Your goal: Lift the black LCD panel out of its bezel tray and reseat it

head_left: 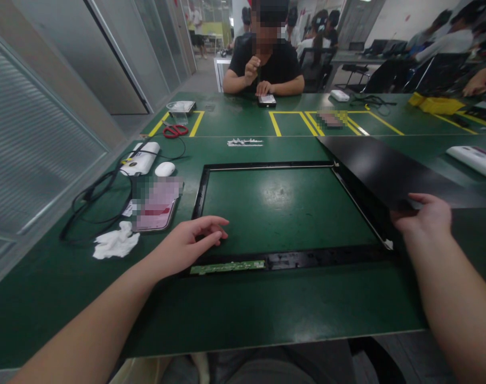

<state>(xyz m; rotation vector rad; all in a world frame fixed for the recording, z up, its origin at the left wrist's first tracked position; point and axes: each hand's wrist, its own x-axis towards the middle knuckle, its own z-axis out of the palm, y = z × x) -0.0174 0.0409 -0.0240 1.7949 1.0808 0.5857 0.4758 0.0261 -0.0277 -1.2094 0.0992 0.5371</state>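
Note:
A thin rectangular black frame point(307, 260) lies flat on the green table in front of me, its middle showing the tabletop. A green circuit board strip point(226, 267) sits along the near side of the frame, at the left. My left hand point(198, 237) hovers at the frame's near left corner, fingers loosely bent and apart, holding nothing. On the right, my right hand point(424, 216) grips the near edge of a flat black panel point(387, 165), with some fingers hidden beneath it. The panel is tilted and overlaps the frame's right side.
Left lie a phone point(157, 205), a crumpled tissue point(117, 241), a white earbud case point(165, 169), a white power bank point(141, 158), black cables point(90, 194) and red scissors point(175, 131). Small white strips point(245, 142) lie beyond the frame. Across the table, a person point(262, 64) handles a small device point(267, 101).

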